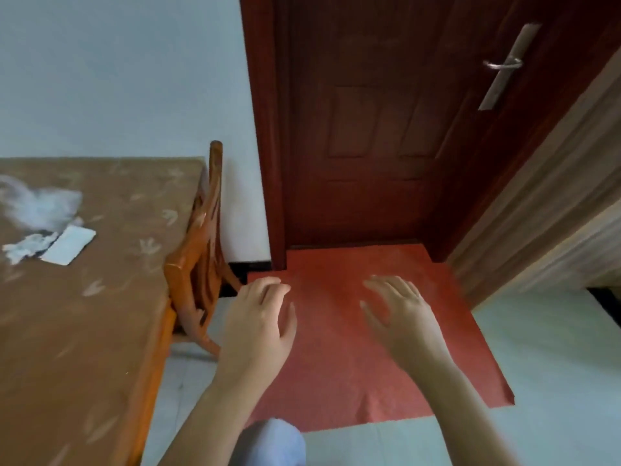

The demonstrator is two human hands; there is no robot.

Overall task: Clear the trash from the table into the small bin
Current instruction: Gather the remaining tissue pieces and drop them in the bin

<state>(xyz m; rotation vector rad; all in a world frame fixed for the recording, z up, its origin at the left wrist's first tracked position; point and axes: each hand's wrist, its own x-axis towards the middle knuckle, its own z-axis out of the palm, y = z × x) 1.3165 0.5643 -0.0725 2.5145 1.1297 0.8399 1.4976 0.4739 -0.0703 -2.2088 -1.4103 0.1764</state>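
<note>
Far left, on the table (84, 314) w/ its brown leaf-print cloth: the trash, all in one cluster near the left edge. A blurry white plastic bag (37, 203), a crumpled tissue (25, 247) just below it, and a flat white card (69, 245) touching the tissue on its right side. Something dark sits under the tissue/card, too small to tell what. Rest of the cloth looks bare.

Next, a wooden chair (198, 250) tucked at the table's right end, back toward the wall.

Then my left hand (260, 317), palm down, fingers loosely spread, nothing in it. My right hand (401, 312) is the same: fingers apart, empty. Both hover over the red mat (336, 364) in front of the door (369, 129), well apart from the trash.

Step, as I judge it: nothing picked up yet, so basically at the start. Next move calls for turning left and reaching across the table to the cluster; the bag prob. needs a gather-and-scrunch grab, the card a pinch at its edge.

Containers: the small bin isn't in view, so I can't say where it is or what's in it. Need to find it before carrying anything.
</note>
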